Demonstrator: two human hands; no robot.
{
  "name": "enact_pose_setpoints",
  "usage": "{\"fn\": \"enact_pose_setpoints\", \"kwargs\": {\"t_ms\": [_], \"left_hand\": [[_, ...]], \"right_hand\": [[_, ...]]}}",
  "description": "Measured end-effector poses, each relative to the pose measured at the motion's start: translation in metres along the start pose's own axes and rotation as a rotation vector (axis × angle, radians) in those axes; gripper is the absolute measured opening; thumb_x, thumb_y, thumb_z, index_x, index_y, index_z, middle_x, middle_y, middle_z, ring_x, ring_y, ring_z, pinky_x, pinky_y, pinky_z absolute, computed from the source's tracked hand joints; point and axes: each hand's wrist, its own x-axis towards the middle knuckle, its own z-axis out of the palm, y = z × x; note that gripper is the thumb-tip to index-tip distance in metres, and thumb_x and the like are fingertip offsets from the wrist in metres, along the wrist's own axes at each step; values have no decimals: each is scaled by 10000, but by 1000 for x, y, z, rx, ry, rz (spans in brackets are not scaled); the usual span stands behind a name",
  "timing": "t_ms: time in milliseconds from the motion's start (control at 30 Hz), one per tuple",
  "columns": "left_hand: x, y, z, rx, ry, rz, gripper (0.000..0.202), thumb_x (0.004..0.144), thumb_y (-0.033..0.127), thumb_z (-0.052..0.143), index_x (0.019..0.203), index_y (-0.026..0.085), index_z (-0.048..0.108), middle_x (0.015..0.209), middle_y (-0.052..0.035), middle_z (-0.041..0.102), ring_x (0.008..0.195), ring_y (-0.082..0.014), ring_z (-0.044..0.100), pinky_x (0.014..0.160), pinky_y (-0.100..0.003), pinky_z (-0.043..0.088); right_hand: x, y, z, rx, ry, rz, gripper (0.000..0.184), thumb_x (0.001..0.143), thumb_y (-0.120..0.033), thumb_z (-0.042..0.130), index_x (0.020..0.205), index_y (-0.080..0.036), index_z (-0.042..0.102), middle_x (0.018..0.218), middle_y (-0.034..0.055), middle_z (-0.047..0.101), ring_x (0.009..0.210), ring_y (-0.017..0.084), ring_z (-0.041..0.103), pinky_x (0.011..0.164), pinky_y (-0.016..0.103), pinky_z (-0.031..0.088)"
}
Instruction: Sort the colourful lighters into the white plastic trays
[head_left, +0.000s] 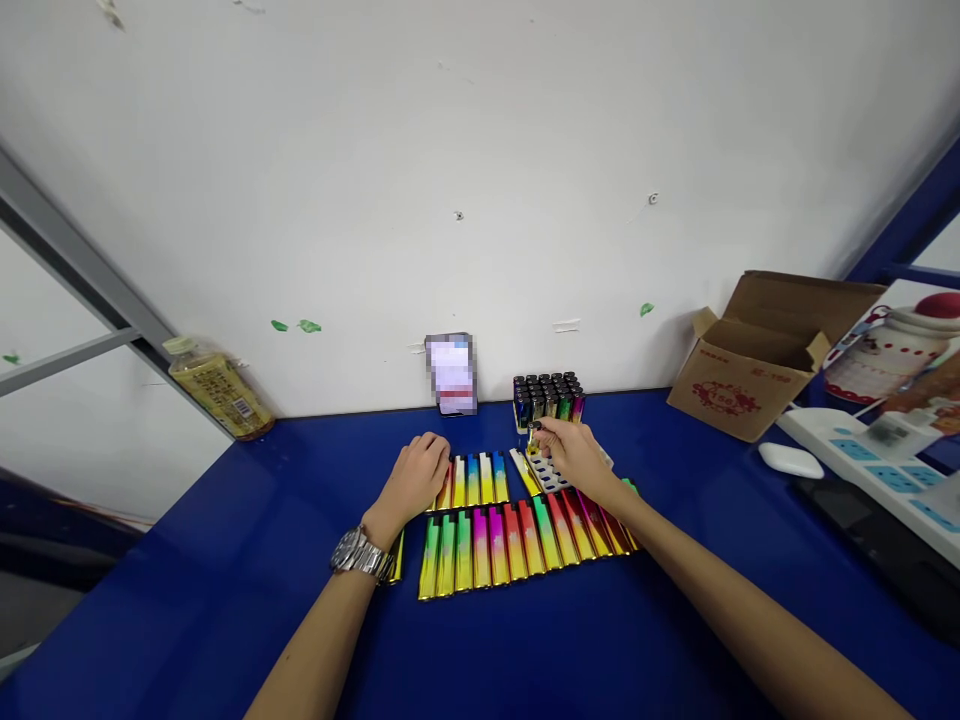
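Note:
My right hand [576,455] pinches a small lighter [533,438] with a black top and gold body, upright. Below that hand lies a white tray with round holes [553,477], partly covered by it. My left hand [421,470], a metal watch on its wrist, rests with curled fingers at the left end of a short row of blue, white and gold lighters [472,480]. Its fingertips are beside a red-and-gold lighter [446,490]; whether they grip anything is hidden. A longer row of shiny gradient lighters [510,540] lies nearer me. One white-and-gold lighter [525,472] lies tilted by the tray.
Behind my right hand stands a block of upright black-topped lighters [547,395]. A phone [452,375] leans on the wall. At left is a yellow bottle [221,390]; at right are an open carton [739,380], a white case [790,460] and a power strip [870,460].

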Motion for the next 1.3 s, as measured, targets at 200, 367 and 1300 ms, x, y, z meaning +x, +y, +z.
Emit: {"fn": "enact_pose_setpoints", "kwargs": {"t_ms": [200,367,1300], "left_hand": [[0,2,-2,1,-4,-6,259,947,249,312,902,195,561,947,-75,608,851,-224,555,777,-365,436],[0,2,-2,6,-4,-6,262,946,242,312,904,186,565,951,-79,608,852,-229,548,775,-371,434],[0,2,-2,58,-27,-2,275,949,246,292,918,185,558,968,-78,602,860,-218,551,779,-366,440]], "right_hand": [[-1,-5,4,-43,44,2,338,903,-355,410,643,-202,562,547,22,569,500,158,491,519,261,336],[-11,-17,1,-229,131,54,350,915,-424,411,874,-157,633,522,10,542,477,162,489,508,265,324],[-7,-63,29,-623,-307,444,151,753,-284,556,703,-152,609,697,124,640,674,248,630,506,269,330]]}}
